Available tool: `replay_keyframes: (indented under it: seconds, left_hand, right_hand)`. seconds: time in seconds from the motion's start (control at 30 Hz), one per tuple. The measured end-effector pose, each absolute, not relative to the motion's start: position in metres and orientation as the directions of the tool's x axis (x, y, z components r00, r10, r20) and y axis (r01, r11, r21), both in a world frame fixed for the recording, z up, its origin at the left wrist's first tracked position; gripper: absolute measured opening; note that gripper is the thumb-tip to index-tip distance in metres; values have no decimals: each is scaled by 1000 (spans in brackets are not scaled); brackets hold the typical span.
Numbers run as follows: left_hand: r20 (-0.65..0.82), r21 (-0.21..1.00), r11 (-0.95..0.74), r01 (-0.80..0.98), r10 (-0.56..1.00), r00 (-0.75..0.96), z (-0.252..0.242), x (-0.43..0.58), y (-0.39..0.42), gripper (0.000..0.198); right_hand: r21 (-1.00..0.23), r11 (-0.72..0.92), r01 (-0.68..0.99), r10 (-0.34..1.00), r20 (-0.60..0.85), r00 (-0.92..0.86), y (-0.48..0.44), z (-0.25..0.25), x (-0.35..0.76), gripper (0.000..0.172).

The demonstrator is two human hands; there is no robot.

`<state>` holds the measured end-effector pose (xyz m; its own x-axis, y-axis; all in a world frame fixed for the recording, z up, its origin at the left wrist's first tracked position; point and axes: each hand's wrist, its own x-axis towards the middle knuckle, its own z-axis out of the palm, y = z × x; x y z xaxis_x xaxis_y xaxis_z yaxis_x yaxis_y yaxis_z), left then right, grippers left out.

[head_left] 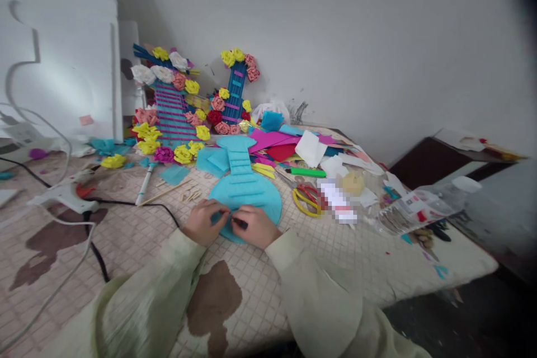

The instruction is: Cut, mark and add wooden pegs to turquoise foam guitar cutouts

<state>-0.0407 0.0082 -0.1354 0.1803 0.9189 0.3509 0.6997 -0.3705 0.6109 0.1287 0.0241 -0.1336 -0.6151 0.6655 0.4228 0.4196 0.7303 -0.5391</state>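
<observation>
A light blue guitar-shaped paper piece (pixel 247 187) lies flat on the table, its round body toward me. My left hand (pixel 205 221) rests on the body's near left edge with its fingers curled and pinched on the paper. My right hand (pixel 255 225) sits beside it, closed around a small dark object, perhaps a pen, whose tip touches the paper. Both hands nearly touch each other.
Two blue paper guitars with paper roses (pixel 176 106) (pixel 235 95) lean at the wall. Yellow-handled scissors (pixel 306 198), a green marker (pixel 308 172), coloured paper sheets (pixel 277 142), a glue gun (pixel 65 194) with black cable, and a plastic bottle (pixel 423 204) lie around the checked tablecloth (pixel 138 246).
</observation>
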Motion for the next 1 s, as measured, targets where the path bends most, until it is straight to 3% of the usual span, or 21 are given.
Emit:
replay_keyframes:
  seconds: [0.2, 0.37, 0.47, 0.63, 0.8, 1.0]
  left_hand:
    - [315, 680, -257, 686, 948, 43, -135, -46, 9, 21]
    - [210, 787, -77, 613, 967, -147, -134, -51, 8, 45]
    - [98, 881, 15, 472, 972, -213, -132, -51, 9, 59]
    - [-78, 993, 99, 66, 961, -266, -119, -41, 7, 75]
    - [-259, 905, 171, -390, 948, -186, -106, -12, -11, 54]
    - [-371, 786, 207, -583, 911, -177, -101, 9, -23, 48]
  right_hand:
    - [-707, 589, 391, 800, 444, -403, 23, -125, 131, 13]
    - [-804, 460, 378, 888, 411, -206, 28, -124, 151, 9]
    - [-852, 375, 366, 924, 377, -69, 30, -128, 168, 9]
    - [-912, 305, 276, 946, 324, 26, 28, -132, 180, 10]
    - [-939, 286, 192, 951, 302, 60, 27, -127, 176, 13]
    - [-897, 375, 235, 916, 397, 51, 19, -109, 172, 8]
